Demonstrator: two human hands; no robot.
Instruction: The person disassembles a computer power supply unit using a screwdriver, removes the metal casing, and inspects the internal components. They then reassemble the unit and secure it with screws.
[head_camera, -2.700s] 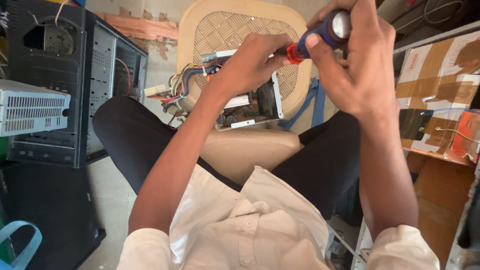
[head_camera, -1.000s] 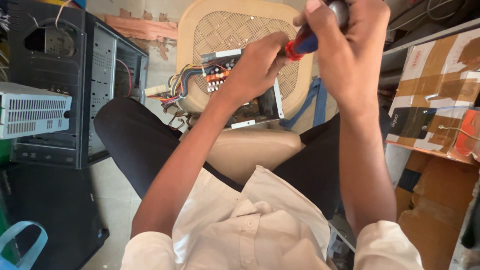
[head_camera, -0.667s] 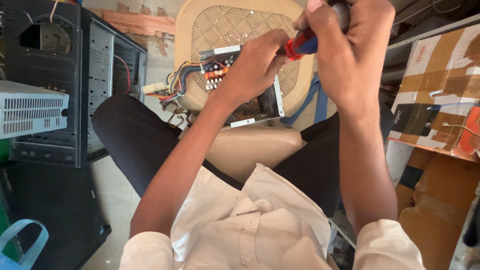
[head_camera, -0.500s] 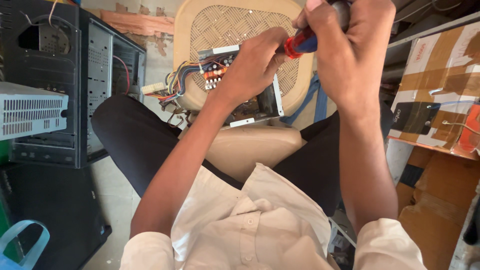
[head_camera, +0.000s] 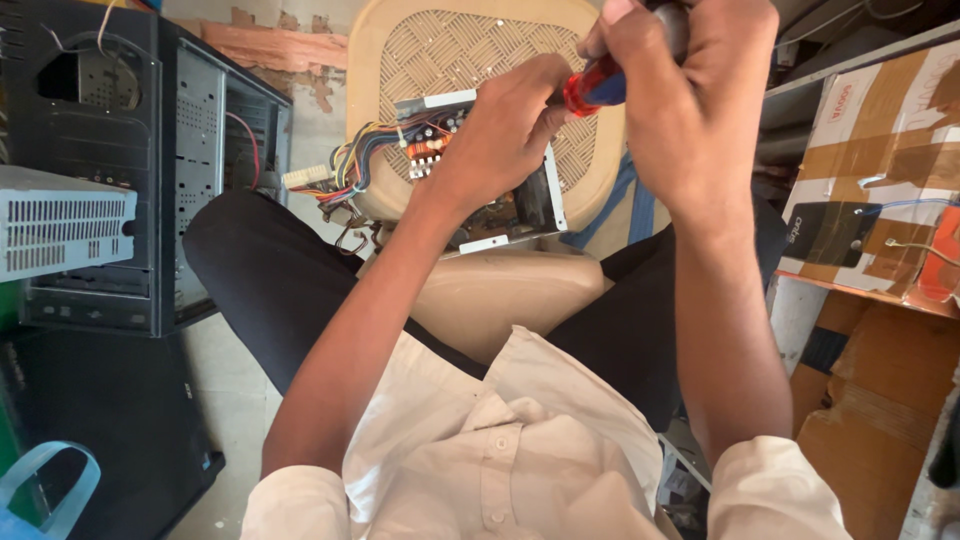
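An opened metal power supply unit (head_camera: 535, 195) with a circuit board and a bundle of coloured wires (head_camera: 345, 170) rests on a beige woven plastic chair (head_camera: 440, 50) in front of me. My left hand (head_camera: 500, 135) grips the top of the unit, fingers curled over its edge. My right hand (head_camera: 690, 95) is closed around the handle of a red and blue screwdriver (head_camera: 595, 88), held upright above the unit. The screwdriver's tip is hidden behind my left hand.
A black open computer case (head_camera: 170, 170) stands at the left with a grey perforated metal unit (head_camera: 60, 230) beside it. Cardboard boxes (head_camera: 880, 190) are stacked on the right. My black trousers (head_camera: 260, 280) and a tan stool seat (head_camera: 500, 295) lie below the chair.
My right hand with the screwdriver has risen slightly and shifted left over the unit. My left hand has kept its grip on the unit throughout.
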